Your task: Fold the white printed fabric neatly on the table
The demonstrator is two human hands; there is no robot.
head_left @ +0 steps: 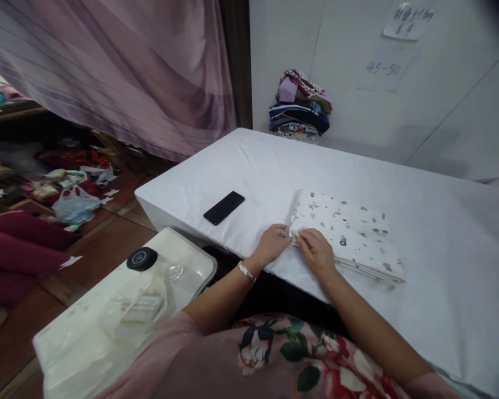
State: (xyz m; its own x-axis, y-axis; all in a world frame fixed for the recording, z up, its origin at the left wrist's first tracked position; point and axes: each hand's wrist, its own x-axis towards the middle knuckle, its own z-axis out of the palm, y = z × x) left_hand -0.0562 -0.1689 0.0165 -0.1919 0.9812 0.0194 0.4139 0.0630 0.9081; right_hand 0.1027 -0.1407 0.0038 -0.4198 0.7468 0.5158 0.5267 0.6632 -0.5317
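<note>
A folded white cloth with small brown and grey prints (349,230) lies on the white-covered table (266,160). My left hand (273,244), with a bracelet on its wrist, is closed at the cloth's near left corner, its fingertips at the edge. Just to the right, my right hand (317,252) pinches the same corner of the cloth between bent fingers. The fingertips of both hands are close together. A black phone (224,208) lies flat on the table, left of the cloth.
Left of me stands a white stand (83,310) with a round black item (142,259) and a plastic bag holding a small package (143,308). Folded clothes (301,111) are stacked behind the table. A pink curtain (158,66) hangs at the back left.
</note>
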